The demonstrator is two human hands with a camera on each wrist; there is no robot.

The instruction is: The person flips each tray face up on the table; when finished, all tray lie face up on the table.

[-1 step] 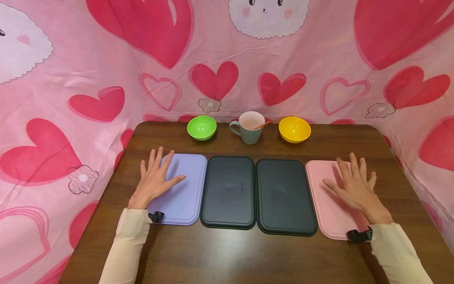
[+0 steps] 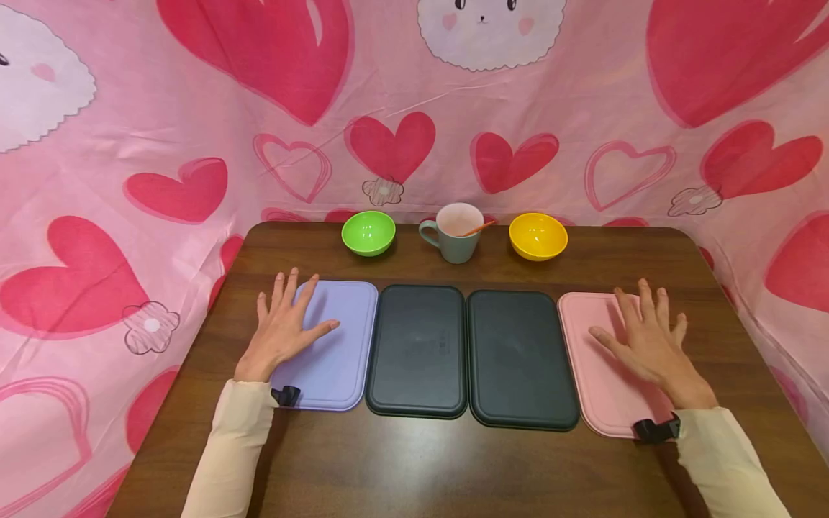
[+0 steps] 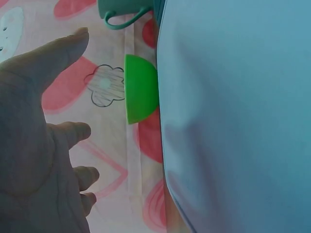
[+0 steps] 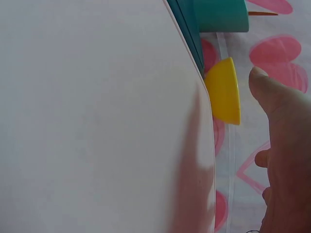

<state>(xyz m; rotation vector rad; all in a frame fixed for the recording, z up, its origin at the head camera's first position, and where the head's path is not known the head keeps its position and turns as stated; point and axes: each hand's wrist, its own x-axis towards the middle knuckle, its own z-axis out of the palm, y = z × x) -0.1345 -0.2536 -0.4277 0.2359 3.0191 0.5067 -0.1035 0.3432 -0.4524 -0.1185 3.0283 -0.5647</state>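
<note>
My left hand [image 2: 280, 334] is held above a lavender board [image 2: 343, 345], fingers spread and holding nothing; its shadow falls on the board. On the right, my right hand [image 2: 654, 349] hovers with spread fingers over a pink board [image 2: 586, 345], also holding nothing. Between these lie two dark green boards, one left of centre [image 2: 417, 352] and one right of centre [image 2: 521, 360]. All are flat rectangles with rounded corners and rimmed edges, side by side in a row. In both wrist views, a gap shows between the hand and the board's surface.
Behind the boards stand a green bowl [image 2: 368, 234], a grey-green mug [image 2: 457, 244] with a thin orange stick [image 2: 481, 228] in it, and a yellow bowl [image 2: 538, 237]. The brown wooden table [image 2: 414, 471] backs onto a pink heart-patterned cloth [image 2: 414, 86].
</note>
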